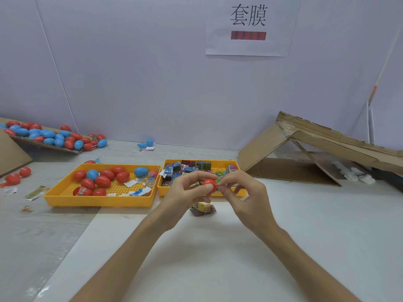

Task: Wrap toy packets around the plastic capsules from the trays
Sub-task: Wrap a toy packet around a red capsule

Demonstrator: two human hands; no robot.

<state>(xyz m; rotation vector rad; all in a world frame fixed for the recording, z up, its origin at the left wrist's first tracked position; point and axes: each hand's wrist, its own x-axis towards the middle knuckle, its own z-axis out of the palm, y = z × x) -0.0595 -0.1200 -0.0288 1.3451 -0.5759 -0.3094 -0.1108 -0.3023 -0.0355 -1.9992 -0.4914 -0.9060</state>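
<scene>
A pale lilac partition wall [130, 73] closes off the back of the workspace, with a white paper sign [250, 27] taped to it bearing two black characters above a red bar. The table [54, 236] shows grey wood-grain under a glossy clear film on the left, and a white sheet [207, 258] covers the middle and right.

Over the white sheet, both hands meet around a red capsule [209, 184]. The left hand [185, 192] holds it with curled fingers, thumb across its front. The right hand [246, 192] pinches at the capsule's right edge with thumb and forefinger; what sits in that pinch is too small to make out, possibly a printed film. Just below the hands a printed packet [204, 208] lies on the sheet.

Behind them stand two yellow trays side by side: the left tray [98, 200] holds red and blue capsules and small toy packets, the right tray [162, 191] holds printed wrappers. A cardboard ramp [54, 147] at far left carries more capsules, and folded cardboard [316, 144] leans tent-like at right.
</scene>
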